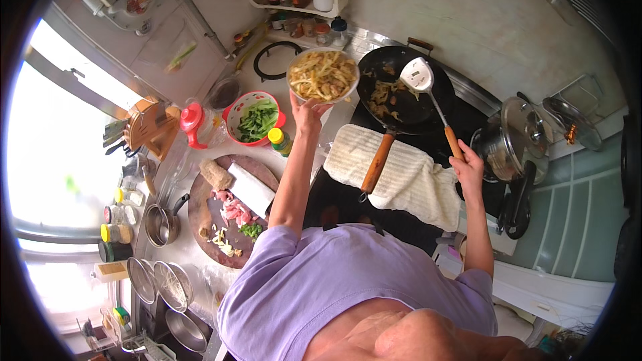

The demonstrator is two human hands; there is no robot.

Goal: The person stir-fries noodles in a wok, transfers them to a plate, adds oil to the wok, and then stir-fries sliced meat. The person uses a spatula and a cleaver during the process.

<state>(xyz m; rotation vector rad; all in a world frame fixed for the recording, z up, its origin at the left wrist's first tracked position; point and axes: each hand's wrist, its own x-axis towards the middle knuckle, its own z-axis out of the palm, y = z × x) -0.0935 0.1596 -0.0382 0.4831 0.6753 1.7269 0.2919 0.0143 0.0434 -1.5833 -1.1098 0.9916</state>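
My left hand [307, 114] grips the near rim of a bowl [290, 85] heaped with cooked shredded food [323, 74], held up beside the wok. In my right hand [467, 164] is the wooden handle of a wok spatula [417, 75]. Its pale metal blade is over the right part of the black wok [426, 110]. Some cooked shreds [383, 98] lie in the wok's left half. The wok's wooden handle [379, 160] points towards me, above a cream towel [411, 180] spread over the front of the cooktop.
A pressure cooker [506, 140] stands right of the wok. To the left are a red-rimmed colander [230, 133] of chopped greens, a yellow-capped bottle [280, 141] and a knife block [150, 128]. A round cutting board [200, 200] bears a cleaver [251, 189], sliced meat [234, 209] and garlic [223, 243].
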